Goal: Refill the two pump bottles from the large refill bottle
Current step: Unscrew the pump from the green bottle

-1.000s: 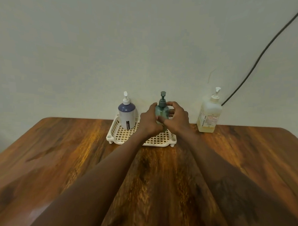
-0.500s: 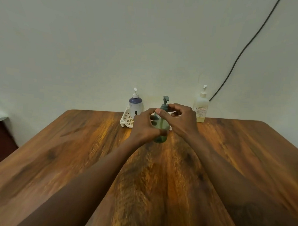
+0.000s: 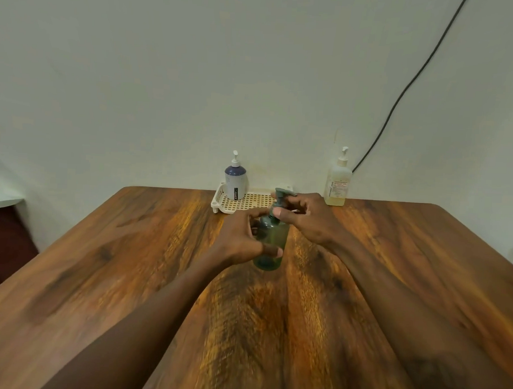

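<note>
We note the green pump bottle [image 3: 272, 242] is now out of the basket [image 3: 219, 203]. The left hand [image 3: 241, 237] grips it and the right hand [image 3: 307, 220] pinches its pump [image 3: 281, 193], so unscrewing likely follows.

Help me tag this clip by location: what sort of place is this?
Likely an ordinary indoor room, perhaps a home: a wooden table against a bare wall, a black cable running down that wall, and a pump bottle in a white basket.

Quantity two: green pump bottle [image 3: 272, 239], white-and-blue pump bottle [image 3: 235, 183]. Quantity one each: refill bottle [image 3: 337, 186], basket [image 3: 219, 203], cable [image 3: 400, 97], table [image 3: 99, 261].
</note>
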